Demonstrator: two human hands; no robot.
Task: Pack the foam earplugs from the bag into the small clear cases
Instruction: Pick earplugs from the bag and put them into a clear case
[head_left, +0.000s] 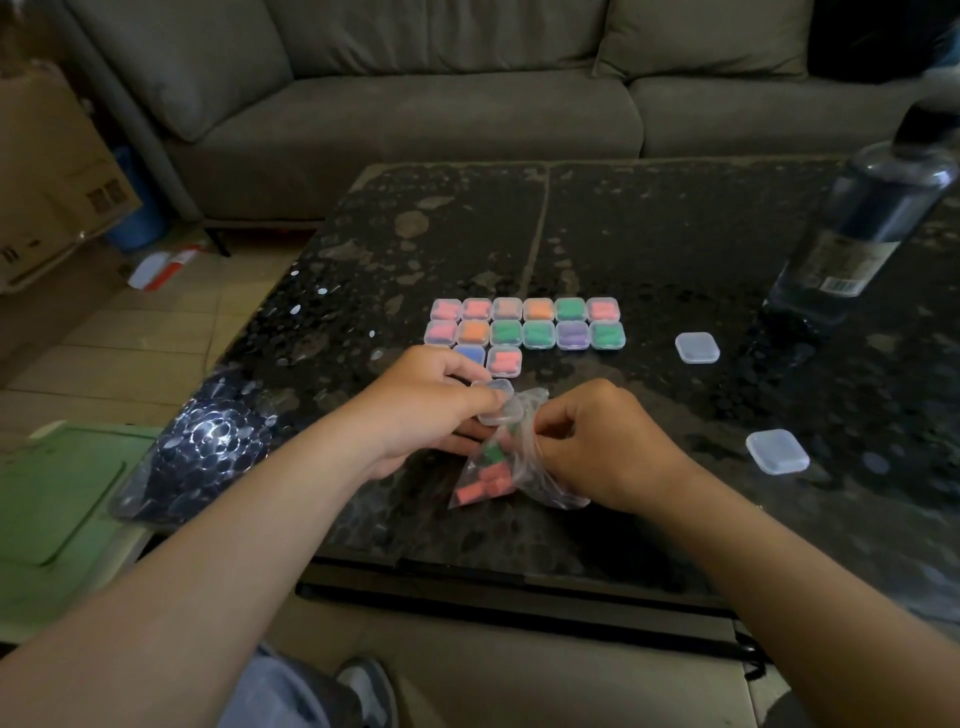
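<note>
Refill step: a case is being readied at the bag. Left hand (431, 410) is gripping an open case (498, 405) with curled fingers, holding it right at the mouth of the bag (524, 462). Right hand (597, 441) is pinching the bag's film at the opening; whether a plug is sitting between its fingertips, cannot tell.

Bag is lying on the table (675, 234) near the front edge, between both hands, with pink and green earplugs (488, 480) bunched in its lower half. Fourteen filled cases (524, 330) are sitting shut in rows just beyond the hands. Two spare cases (697, 347), apparently empty, are lying well apart to the right.

Judging by the rows, packing is running well past halfway. The next move is calling for fingers reaching into the bag, drawing out a matching pair, seating it in the held case and pressing the lid shut. Thin film and soft foam are asking for a light pinch.
</note>
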